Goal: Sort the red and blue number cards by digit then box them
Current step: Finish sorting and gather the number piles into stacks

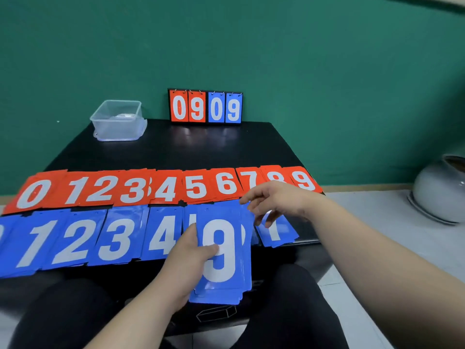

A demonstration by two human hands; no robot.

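The left hand grips a stack of blue cards, 9 on top, thumb across its face. The right hand hovers just right, fingers loosely spread, above a blue 7 card. A red row lies beyond; a clear box sits far left.
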